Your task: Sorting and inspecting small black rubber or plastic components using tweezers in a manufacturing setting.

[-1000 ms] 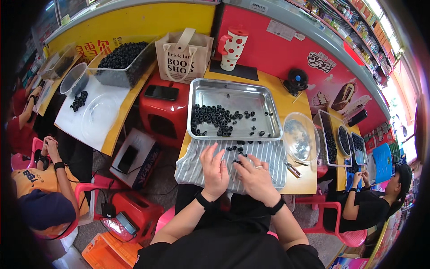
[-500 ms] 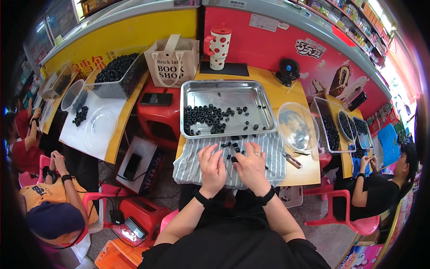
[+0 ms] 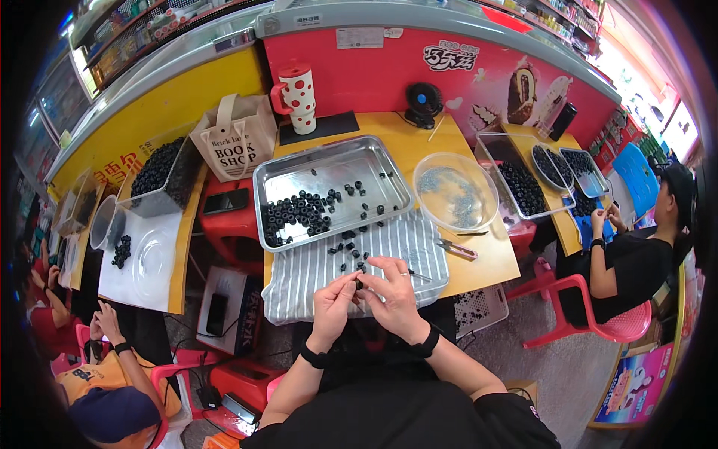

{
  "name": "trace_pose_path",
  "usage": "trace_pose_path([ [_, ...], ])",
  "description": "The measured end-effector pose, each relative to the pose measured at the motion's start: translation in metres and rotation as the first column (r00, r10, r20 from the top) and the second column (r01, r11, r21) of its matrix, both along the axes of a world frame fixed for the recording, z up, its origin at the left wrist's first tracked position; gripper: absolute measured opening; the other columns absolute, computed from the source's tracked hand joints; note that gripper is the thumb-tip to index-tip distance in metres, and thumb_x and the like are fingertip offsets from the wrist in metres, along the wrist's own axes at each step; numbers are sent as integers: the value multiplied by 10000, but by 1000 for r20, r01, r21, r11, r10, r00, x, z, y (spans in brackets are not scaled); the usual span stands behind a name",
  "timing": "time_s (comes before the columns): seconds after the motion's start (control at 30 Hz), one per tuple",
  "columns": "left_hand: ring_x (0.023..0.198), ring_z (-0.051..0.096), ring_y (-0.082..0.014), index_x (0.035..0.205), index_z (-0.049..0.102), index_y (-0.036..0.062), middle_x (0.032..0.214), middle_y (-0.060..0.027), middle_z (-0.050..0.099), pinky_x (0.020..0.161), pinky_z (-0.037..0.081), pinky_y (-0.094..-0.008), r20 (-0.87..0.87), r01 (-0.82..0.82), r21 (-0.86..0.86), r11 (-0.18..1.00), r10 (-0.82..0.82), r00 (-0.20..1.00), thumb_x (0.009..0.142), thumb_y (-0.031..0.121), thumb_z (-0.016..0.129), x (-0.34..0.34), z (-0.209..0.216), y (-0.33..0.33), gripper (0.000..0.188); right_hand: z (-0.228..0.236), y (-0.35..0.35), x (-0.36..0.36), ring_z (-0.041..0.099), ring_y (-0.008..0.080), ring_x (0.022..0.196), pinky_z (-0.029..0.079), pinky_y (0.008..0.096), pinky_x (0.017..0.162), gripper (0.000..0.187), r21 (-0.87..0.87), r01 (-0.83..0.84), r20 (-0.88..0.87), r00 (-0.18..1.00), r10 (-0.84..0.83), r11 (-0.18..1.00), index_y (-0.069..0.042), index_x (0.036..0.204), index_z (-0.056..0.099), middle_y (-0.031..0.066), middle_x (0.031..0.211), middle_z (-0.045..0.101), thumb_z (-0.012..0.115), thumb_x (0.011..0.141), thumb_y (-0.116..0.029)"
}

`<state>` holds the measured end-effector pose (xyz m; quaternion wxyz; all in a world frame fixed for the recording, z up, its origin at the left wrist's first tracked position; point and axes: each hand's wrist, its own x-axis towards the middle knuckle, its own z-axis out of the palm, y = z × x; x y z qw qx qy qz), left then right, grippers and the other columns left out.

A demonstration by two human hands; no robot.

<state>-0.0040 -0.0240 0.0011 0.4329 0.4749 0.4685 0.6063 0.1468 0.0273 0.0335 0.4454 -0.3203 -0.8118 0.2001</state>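
Note:
Close together over the front edge of a grey-and-white striped cloth, my left hand and my right hand pinch a small black ring-like piece between their fingertips. My fingers hide most of it. Several loose black pieces lie on the cloth just beyond my hands. Behind the cloth, a shallow metal tray carries a heap of black pieces, mostly on its left side. A thin pointed tool rests on the cloth to the right of my right hand.
Right of the tray stands a round clear tub with small glinting bits. Small snips lie before it. Farther back are a dotted tumbler, a cloth bag and a black fan. Other people sit at both sides.
My hands have come together and back toward me from the loose pieces on the cloth, and now pinch one black piece. The whole view has turned, shifting the table leftward.

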Motion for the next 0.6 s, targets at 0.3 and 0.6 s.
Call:
trace_pose_path([
  [0.3,877,655,-174,1190,651,-45,1009,-111,697,790,522,-295,638,167,-145,975,-37,769,968,42,604,3,-9,-2,243,-1,18,36,616,329,958,467,452,797,207,-6,78,68,995,-77,997,-80,983,714,121,1022,662,682,782,-39],
  [0.6,810,637,-169,1007,671,-4,923,-92,684,744,504,-276,726,282,-58,958,-153,671,894,0,682,7,-24,-2,114,-16,91,87,635,373,779,489,468,683,144,-119,175,265,954,-139,977,-87,874,727,145,798,615,620,799,-26],
])
